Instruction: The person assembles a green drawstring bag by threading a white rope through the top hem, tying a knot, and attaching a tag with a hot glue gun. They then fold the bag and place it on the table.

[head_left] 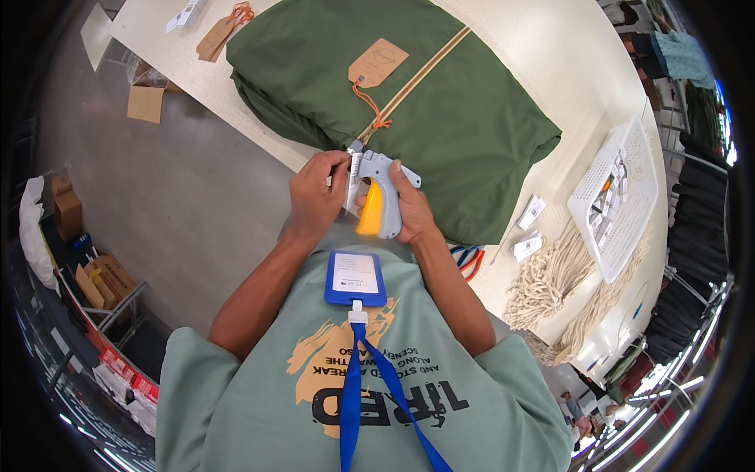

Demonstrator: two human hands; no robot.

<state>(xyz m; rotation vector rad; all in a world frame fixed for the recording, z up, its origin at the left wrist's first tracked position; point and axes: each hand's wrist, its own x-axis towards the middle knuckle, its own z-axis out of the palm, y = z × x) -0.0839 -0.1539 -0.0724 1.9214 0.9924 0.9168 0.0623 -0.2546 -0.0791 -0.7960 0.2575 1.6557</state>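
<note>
Right hand (413, 208) gripping a grey tagging gun (390, 197), fingers wrapped round the handle side, thumb on its upper body, yellow trigger (370, 209) facing left. Left hand (316, 189) closed, fingertips pinching near a white label (353, 182) at the gun's front; exact finger contact partly hidden. Gun sits at the near edge of a folded dark green garment (472, 126), its nose right by the lower end of the tan zipper (417, 79). Brown hang tag (378, 63) lies on the garment, orange cord (368, 102) tied near the zipper. Garment rests on the white bench (535, 35). Right of it: two white tags (529, 228), bundles of beige cord (550, 279), white perforated basket (627, 236) with small items inside. Red-and-blue-handled tool (475, 265) partly hidden by the right forearm. More brown tags (215, 39) at the bench's far left; open cardboard box (145, 104) below, on the floor side. Blue badge (355, 278) hangs on the person's chest.
</note>
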